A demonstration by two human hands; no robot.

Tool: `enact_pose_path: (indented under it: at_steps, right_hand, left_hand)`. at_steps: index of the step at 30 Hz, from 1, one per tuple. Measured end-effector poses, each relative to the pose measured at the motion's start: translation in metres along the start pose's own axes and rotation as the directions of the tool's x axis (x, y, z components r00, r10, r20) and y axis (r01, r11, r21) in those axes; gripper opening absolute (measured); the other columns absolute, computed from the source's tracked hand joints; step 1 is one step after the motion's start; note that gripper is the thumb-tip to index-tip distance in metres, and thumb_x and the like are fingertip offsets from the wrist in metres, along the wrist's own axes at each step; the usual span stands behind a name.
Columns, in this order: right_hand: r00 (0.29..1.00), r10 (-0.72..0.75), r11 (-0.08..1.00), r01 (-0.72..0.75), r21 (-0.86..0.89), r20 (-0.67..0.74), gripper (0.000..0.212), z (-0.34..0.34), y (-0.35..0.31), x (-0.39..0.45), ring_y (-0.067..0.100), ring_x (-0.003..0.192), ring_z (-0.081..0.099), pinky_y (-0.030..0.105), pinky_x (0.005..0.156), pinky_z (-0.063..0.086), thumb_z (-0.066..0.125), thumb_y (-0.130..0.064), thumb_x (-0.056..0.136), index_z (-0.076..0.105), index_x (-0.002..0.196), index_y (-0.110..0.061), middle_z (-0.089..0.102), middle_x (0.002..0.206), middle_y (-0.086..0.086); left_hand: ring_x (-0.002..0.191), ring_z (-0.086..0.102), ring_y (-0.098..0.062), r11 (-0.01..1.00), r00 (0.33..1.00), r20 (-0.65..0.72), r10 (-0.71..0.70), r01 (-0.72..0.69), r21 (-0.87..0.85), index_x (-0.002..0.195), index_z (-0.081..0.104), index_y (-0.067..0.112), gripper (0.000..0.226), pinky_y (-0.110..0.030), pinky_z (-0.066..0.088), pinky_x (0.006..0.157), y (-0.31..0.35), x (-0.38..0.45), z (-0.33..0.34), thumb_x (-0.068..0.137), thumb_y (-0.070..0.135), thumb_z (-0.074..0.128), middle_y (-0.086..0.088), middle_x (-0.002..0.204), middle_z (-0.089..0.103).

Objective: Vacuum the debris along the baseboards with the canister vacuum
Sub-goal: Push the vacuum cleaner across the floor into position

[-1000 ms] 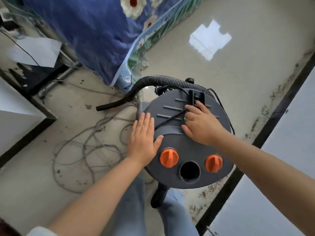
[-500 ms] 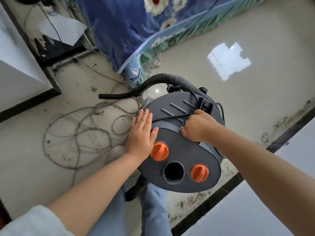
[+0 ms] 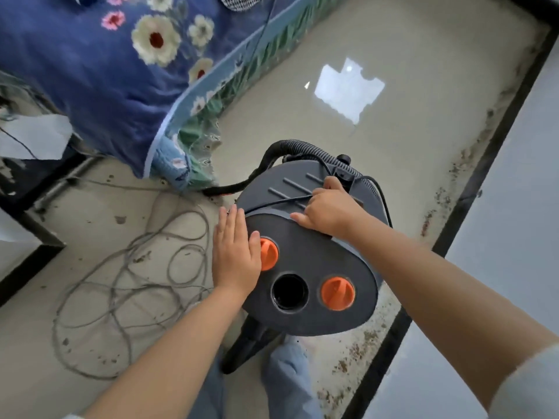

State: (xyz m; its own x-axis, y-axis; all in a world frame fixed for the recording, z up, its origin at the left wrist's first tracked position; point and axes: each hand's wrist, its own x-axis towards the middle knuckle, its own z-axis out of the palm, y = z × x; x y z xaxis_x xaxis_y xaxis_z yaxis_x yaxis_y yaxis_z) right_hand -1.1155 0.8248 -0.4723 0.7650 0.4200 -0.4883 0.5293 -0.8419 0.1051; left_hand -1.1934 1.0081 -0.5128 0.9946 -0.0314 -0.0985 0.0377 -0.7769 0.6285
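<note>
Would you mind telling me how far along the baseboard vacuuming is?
Done: nothing visibly; debris lines the baseboard. In hand: left hand lies flat on the vacuum; right hand grips the cord on top. Left: all the vacuuming; the hose lies unused.

A dark grey canister vacuum stands on the pale floor. The left hand lies flat, fingers straight, against its left side, partly covering one orange knob; a second orange knob sits right of a round black port. The right hand curls over the top, holding a thin black cord. A ribbed hose arches at the far side. Debris lines the black baseboard on the right. Grey cable loops on the left, and a blue floral quilt hangs far left.
</note>
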Motion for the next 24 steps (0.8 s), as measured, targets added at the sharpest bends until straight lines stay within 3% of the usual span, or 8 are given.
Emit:
enact_pose_path:
  at_steps: [3, 5, 6, 8, 11, 16, 20, 24]
  right_hand:
    - [0.973, 0.145, 0.989, -0.149, -0.009, -0.179, 0.059, -0.004, 0.009, 0.002, 0.023, 0.095, 0.056, 0.038, 0.098, 0.019, 0.031, -0.05, 0.095, 0.072, 0.081, -0.01, 0.068, 0.08, 0.003]
    - [0.8, 0.378, 0.925, -0.308, 0.222, -0.466, 0.048, 0.009, 0.003, -0.012, 0.028, 0.082, 0.064, 0.04, 0.091, 0.034, 0.041, -0.042, 0.086, 0.069, 0.072, -0.006, 0.067, 0.075, 0.008]
    - [0.701, 0.49, 0.868, -0.336, 0.366, -0.518, 0.043, 0.019, -0.006, -0.024, 0.032, 0.085, 0.065, 0.043, 0.09, 0.041, 0.043, -0.038, 0.084, 0.069, 0.078, -0.004, 0.068, 0.083, 0.012]
    - [0.615, 0.669, 0.721, -0.401, 0.565, -0.417, 0.047, 0.045, -0.036, -0.054, 0.04, 0.103, 0.06, 0.054, 0.088, 0.044, 0.042, -0.037, 0.085, 0.066, 0.102, 0.0, 0.063, 0.109, 0.02]
    - [0.531, 0.83, 0.487, -0.536, 0.69, -0.173, 0.061, 0.07, -0.087, -0.083, 0.043, 0.124, 0.044, 0.064, 0.096, 0.034, 0.035, -0.043, 0.087, 0.054, 0.125, 0.0, 0.049, 0.133, 0.025]
    - [0.297, 0.904, 0.428, -0.651, 0.627, -0.309, 0.049, 0.086, -0.095, -0.064, 0.03, 0.12, 0.038, 0.051, 0.1, 0.023, 0.044, -0.042, 0.081, 0.046, 0.121, -0.014, 0.057, 0.125, 0.019]
    - [0.27, 0.872, 0.478, -0.652, 0.588, -0.409, 0.046, 0.095, -0.083, -0.061, 0.028, 0.117, 0.04, 0.049, 0.098, 0.024, 0.046, -0.04, 0.082, 0.047, 0.12, -0.015, 0.043, 0.126, 0.009]
    - [0.216, 0.852, 0.489, -0.653, 0.579, -0.476, 0.044, 0.096, -0.053, -0.044, 0.027, 0.115, 0.042, 0.048, 0.096, 0.028, 0.045, -0.039, 0.083, 0.047, 0.121, -0.016, 0.041, 0.125, 0.007]
  left_hand:
    - [0.139, 0.016, -0.032, 0.981, 0.985, 0.037, 0.17, -0.173, 0.091, 0.138, 0.033, -0.011, 0.071, -0.029, 0.002, 0.112, 0.003, 0.023, -0.001, 0.088, 0.039, 0.021, -0.025, 0.147, 0.029]
    - [0.133, 0.032, -0.039, 0.913, 0.933, 0.116, 0.342, -0.359, 0.195, 0.132, 0.043, -0.012, 0.064, -0.036, 0.011, 0.109, 0.001, 0.029, 0.002, 0.088, 0.033, 0.035, -0.028, 0.139, 0.042]
    - [0.131, 0.035, -0.038, 0.872, 0.902, 0.136, 0.41, -0.431, 0.232, 0.129, 0.046, -0.011, 0.062, -0.038, 0.014, 0.108, 0.0, 0.03, 0.003, 0.087, 0.033, 0.039, -0.027, 0.136, 0.046]
    - [0.128, 0.038, -0.037, 0.802, 0.844, 0.159, 0.512, -0.537, 0.263, 0.127, 0.05, -0.009, 0.058, -0.039, 0.016, 0.108, -0.001, 0.034, 0.003, 0.085, 0.03, 0.041, -0.025, 0.132, 0.051]
    - [0.129, 0.036, -0.035, 0.686, 0.732, 0.208, 0.649, -0.681, 0.258, 0.13, 0.042, -0.003, 0.052, -0.036, 0.013, 0.112, -0.004, 0.038, 0.0, 0.086, 0.024, 0.038, -0.024, 0.132, 0.052]
    - [0.129, 0.032, -0.03, 0.589, 0.619, 0.239, 0.748, -0.785, 0.191, 0.13, 0.035, 0.0, 0.043, -0.035, 0.011, 0.114, -0.003, 0.055, 0.0, 0.092, 0.021, 0.032, -0.023, 0.132, 0.052]
    - [0.128, 0.033, -0.03, 0.543, 0.561, 0.287, 0.776, -0.827, 0.148, 0.128, 0.039, -0.003, 0.042, -0.035, 0.011, 0.114, 0.004, 0.069, 0.003, 0.098, 0.023, 0.024, -0.024, 0.131, 0.053]
    - [0.128, 0.033, -0.029, 0.566, 0.574, 0.336, 0.747, -0.814, 0.133, 0.123, 0.053, -0.008, 0.059, -0.033, 0.011, 0.114, 0.023, 0.097, 0.012, 0.101, 0.03, 0.013, -0.024, 0.131, 0.053]
